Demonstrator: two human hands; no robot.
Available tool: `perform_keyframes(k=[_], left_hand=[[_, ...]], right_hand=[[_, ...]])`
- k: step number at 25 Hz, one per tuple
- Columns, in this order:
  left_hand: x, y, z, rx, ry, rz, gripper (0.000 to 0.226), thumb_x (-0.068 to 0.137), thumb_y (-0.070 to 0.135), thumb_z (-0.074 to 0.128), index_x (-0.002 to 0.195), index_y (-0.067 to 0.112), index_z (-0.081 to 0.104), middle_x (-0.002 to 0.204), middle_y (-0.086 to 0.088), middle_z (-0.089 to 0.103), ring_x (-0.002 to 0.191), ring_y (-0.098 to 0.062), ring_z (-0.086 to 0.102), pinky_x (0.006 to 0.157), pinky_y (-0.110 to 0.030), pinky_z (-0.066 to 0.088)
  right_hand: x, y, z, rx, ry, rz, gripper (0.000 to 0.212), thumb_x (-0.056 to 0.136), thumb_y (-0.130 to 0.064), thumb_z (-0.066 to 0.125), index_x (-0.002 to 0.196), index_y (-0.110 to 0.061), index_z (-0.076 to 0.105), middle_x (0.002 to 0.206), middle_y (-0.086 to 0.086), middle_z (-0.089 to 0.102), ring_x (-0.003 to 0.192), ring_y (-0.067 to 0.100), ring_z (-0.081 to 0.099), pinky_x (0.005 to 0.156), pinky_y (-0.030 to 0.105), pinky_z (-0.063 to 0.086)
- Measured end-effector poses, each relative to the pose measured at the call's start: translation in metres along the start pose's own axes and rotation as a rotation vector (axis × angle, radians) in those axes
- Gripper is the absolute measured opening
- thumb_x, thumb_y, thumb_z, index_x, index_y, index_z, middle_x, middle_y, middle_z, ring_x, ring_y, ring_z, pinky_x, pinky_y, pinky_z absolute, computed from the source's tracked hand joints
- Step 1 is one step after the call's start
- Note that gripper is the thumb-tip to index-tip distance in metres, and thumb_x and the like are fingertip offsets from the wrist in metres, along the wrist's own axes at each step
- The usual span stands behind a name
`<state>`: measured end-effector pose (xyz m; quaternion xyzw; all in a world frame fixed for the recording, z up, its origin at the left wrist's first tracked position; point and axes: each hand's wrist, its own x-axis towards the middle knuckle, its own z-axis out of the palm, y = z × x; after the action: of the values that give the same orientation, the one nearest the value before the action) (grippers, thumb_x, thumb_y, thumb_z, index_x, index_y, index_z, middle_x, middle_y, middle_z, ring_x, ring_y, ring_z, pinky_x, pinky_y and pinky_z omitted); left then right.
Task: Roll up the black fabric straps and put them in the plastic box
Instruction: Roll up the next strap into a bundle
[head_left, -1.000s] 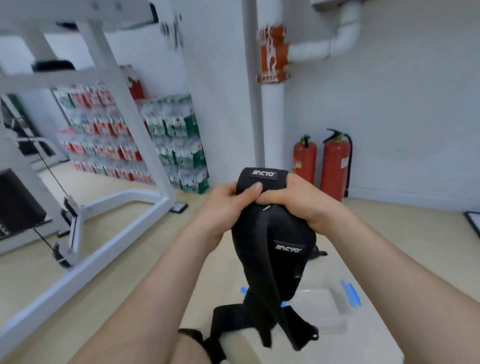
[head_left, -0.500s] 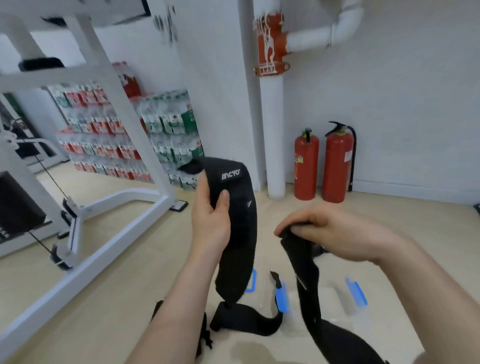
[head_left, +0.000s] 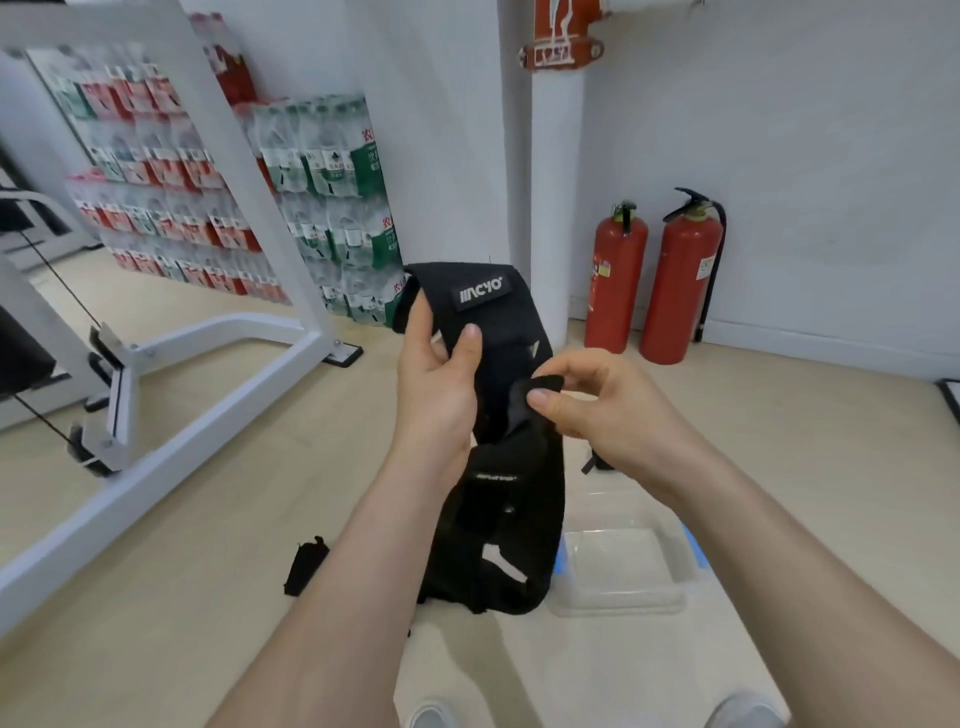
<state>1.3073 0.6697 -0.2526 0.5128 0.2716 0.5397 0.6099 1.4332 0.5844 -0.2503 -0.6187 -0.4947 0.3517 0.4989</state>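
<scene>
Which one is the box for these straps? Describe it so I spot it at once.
From the white pillar with two red fire extinguishers beside it, come toward the camera across the floor. The plastic box sits below the right hand, just right of the hanging black strap. It alone is see-through, with blue clips.

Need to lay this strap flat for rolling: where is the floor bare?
Bare floor lies between the white frame and the black piece, and between the extinguishers and the box. Crowded beside the box, where the held strap hangs.
</scene>
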Motion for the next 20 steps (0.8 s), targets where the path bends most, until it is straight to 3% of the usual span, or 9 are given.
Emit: perform_keyframes(k=[4, 8, 11, 13, 15, 18, 20], left_hand=[[-0.005, 0.005, -0.006, -0.182, -0.062, -0.214, 0.032, 0.101, 0.008, 0.048, 0.133, 0.009, 0.051, 0.123, -0.015, 0.066, 0.109, -0.03, 0.067, 0.088, -0.046, 0.056], [-0.016, 0.008, -0.019, 0.304, -0.304, -0.36, 0.021, 0.097, 0.017, 0.056, 0.115, 0.011, 0.065, 0.102, -0.007, 0.074, 0.093, -0.017, 0.071, 0.08, -0.034, 0.054], [-0.012, 0.006, -0.018, 0.167, -0.088, -0.402, 0.018, 0.102, 0.024, 0.048, 0.111, 0.016, 0.063, 0.097, -0.006, 0.075, 0.084, -0.017, 0.074, 0.073, -0.036, 0.059], [-0.001, 0.007, -0.023, 0.01, 0.171, -0.368, 0.018, 0.105, 0.027, 0.042, 0.105, 0.021, 0.058, 0.103, -0.006, 0.074, 0.088, -0.022, 0.074, 0.071, -0.041, 0.061], [0.01, 0.006, -0.034, 0.052, 0.328, -0.331, 0.02, 0.106, 0.028, 0.038, 0.103, 0.023, 0.056, 0.108, -0.004, 0.072, 0.085, -0.021, 0.074, 0.073, -0.045, 0.06], [0.016, 0.003, -0.038, 0.124, 0.297, -0.366, 0.026, 0.106, 0.022, 0.038, 0.127, 0.015, 0.052, 0.118, -0.006, 0.068, 0.098, -0.023, 0.07, 0.074, -0.043, 0.06], [0.012, 0.004, -0.029, 0.131, 0.237, -0.395, 0.028, 0.105, 0.019, 0.04, 0.131, 0.015, 0.049, 0.118, -0.006, 0.067, 0.104, -0.024, 0.067, 0.071, -0.039, 0.059]], right_hand=[[-0.001, -0.004, 0.006, 0.249, -0.022, 0.029, 0.012, 0.096, -0.009, 0.061, 0.09, -0.016, 0.069, 0.08, -0.004, 0.07, 0.084, 0.009, 0.068, 0.07, 0.022, 0.055], [-0.002, -0.008, 0.003, 0.283, 0.062, -0.02, 0.02, 0.096, -0.009, 0.06, 0.083, -0.022, 0.069, 0.073, -0.011, 0.068, 0.082, 0.009, 0.064, 0.066, 0.021, 0.05], [-0.007, -0.015, -0.007, 0.14, 0.105, -0.088, 0.016, 0.098, -0.013, 0.057, 0.088, -0.023, 0.065, 0.079, -0.013, 0.066, 0.085, 0.004, 0.065, 0.063, 0.021, 0.05], [-0.013, -0.019, -0.015, 0.265, 0.08, -0.089, 0.018, 0.102, -0.014, 0.05, 0.089, -0.023, 0.058, 0.083, -0.005, 0.07, 0.081, 0.009, 0.07, 0.054, 0.023, 0.052], [-0.019, -0.023, -0.023, 0.362, 0.023, -0.097, 0.021, 0.104, -0.015, 0.043, 0.089, -0.024, 0.055, 0.082, -0.001, 0.072, 0.083, 0.016, 0.073, 0.058, 0.028, 0.056], [-0.02, -0.02, -0.023, 0.067, -0.061, -0.174, 0.023, 0.104, -0.018, 0.044, 0.089, -0.031, 0.057, 0.096, 0.0, 0.072, 0.101, 0.018, 0.068, 0.086, 0.034, 0.057], [-0.019, -0.017, -0.015, -0.214, -0.109, -0.24, 0.017, 0.103, -0.017, 0.047, 0.093, -0.028, 0.055, 0.096, -0.004, 0.069, 0.098, 0.012, 0.064, 0.086, 0.031, 0.053]])
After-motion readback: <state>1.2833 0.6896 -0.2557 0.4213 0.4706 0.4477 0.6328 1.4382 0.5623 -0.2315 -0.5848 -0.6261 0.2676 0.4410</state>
